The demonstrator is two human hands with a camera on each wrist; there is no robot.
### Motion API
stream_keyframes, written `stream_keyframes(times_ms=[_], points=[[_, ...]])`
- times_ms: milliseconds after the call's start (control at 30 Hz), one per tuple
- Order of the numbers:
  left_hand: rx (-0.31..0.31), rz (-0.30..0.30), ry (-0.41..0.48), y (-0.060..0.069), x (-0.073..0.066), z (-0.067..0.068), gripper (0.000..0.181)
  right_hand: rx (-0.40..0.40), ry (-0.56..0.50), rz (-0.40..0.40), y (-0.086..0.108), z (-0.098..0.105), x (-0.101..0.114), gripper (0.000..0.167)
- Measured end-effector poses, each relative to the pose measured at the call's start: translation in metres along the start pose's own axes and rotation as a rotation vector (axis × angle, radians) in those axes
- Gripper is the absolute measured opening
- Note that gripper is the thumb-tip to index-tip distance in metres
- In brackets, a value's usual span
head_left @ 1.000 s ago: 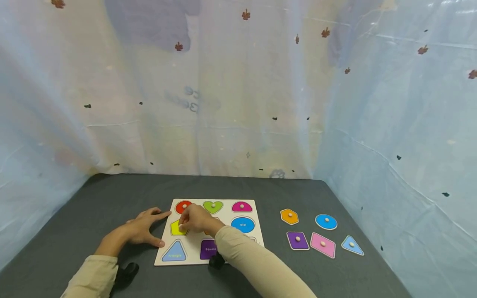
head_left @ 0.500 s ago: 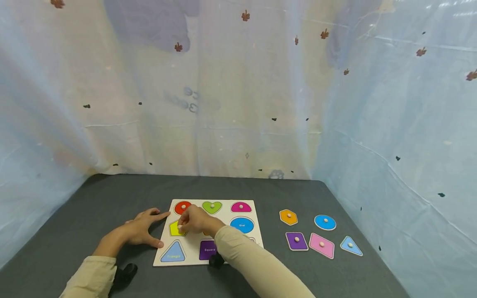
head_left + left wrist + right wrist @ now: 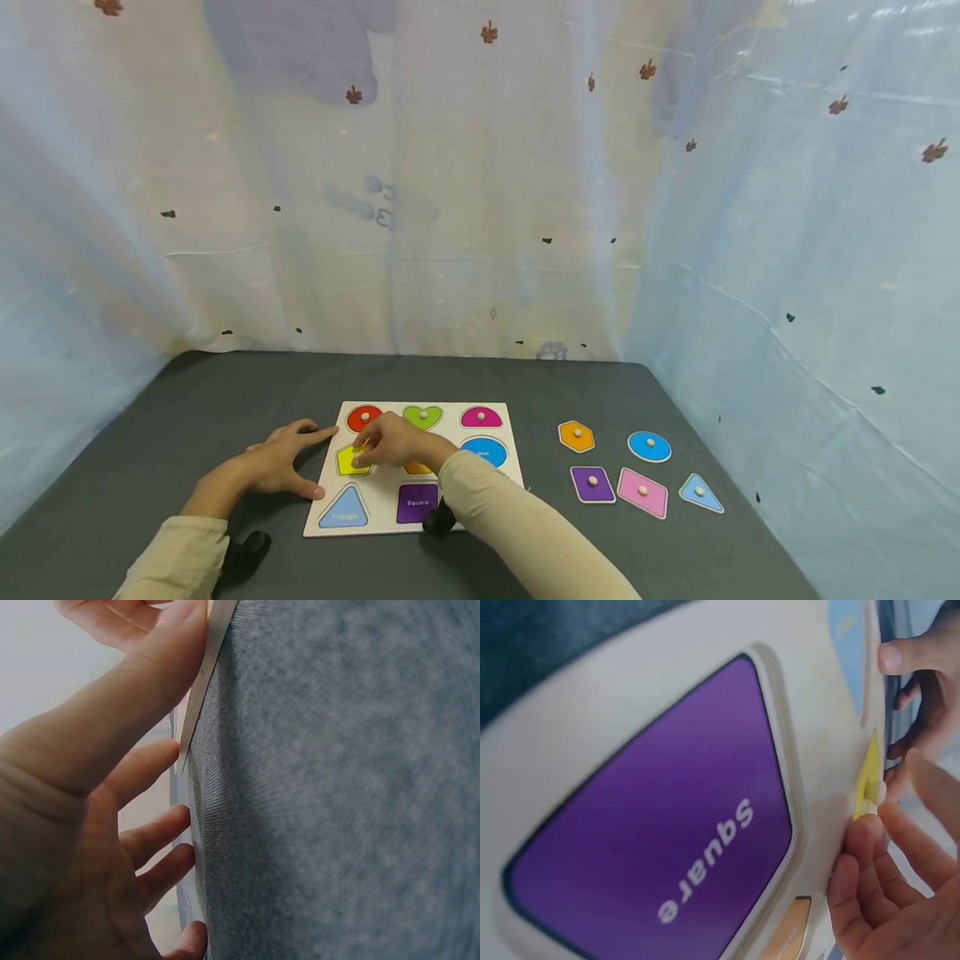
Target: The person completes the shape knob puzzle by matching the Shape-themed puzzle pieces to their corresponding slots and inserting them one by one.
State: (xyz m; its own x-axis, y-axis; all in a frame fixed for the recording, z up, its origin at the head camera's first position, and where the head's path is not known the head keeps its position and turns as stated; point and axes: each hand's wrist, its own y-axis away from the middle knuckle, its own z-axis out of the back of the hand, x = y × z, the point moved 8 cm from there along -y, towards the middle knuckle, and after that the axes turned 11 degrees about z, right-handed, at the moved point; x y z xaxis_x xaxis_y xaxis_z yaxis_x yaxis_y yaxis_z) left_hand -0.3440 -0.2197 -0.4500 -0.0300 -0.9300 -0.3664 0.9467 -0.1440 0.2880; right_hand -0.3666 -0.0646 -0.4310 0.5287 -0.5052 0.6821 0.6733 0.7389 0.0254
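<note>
your right hand is over the left part of the puzzle board, fingers loosely bent and parted beside the knob of the yellow pentagon; the grip is narrow yet seems to pinch nothing, and i cannot tell whether a fingertip touches the knob. your left hand is spread wide, thumb and forefinger against the board's left edge.

i'd judge you a bit under half done. the red circle, green heart and magenta semicircle sit along the far row; the pentagon is at its place below the circle, though whether fully seated i cannot tell.

five pieces lie on the surface to the right: the orange hexagon and blue oval farther off, the purple piece, pink parallelogram and light blue triangle nearer you. the printed triangle, printed square and printed oval show no knob; your right sleeve hides the board's near right corner.
</note>
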Motion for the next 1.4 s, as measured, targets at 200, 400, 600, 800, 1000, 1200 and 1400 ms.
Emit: stream_keyframes(times_ms=[200, 400, 600, 800, 1000, 1200, 1400], points=[[-0.011, 0.005, -0.003, 0.000, -0.001, 0.001, 0.107, -0.014, -0.067, 0.091, 0.014, 0.016, 0.004, 0.031], [-0.004, 0.020, 0.002, 0.000, 0.002, -0.001, 0.107, -0.081, -0.077, 0.084, 0.033, 0.033, -0.006, 0.028], [-0.012, 0.003, 0.017, -0.001, 0.002, -0.002, 0.106, -0.141, -0.057, 0.104, 0.056, 0.058, -0.014, 0.029], [-0.010, -0.004, 0.029, 0.000, 0.002, -0.003, 0.108, -0.182, -0.032, 0.146, 0.084, 0.084, -0.023, 0.027], [-0.009, -0.005, 0.038, 0.001, 0.002, -0.002, 0.109, -0.232, 0.021, 0.153, 0.107, 0.107, -0.040, 0.025], [-0.014, -0.003, 0.041, 0.001, 0.004, -0.003, 0.109, -0.288, 0.051, 0.134, 0.124, 0.126, -0.061, 0.027], [-0.017, 0.006, 0.037, 0.002, 0.003, -0.003, 0.108, -0.331, 0.058, 0.090, 0.144, 0.143, -0.082, 0.027]])
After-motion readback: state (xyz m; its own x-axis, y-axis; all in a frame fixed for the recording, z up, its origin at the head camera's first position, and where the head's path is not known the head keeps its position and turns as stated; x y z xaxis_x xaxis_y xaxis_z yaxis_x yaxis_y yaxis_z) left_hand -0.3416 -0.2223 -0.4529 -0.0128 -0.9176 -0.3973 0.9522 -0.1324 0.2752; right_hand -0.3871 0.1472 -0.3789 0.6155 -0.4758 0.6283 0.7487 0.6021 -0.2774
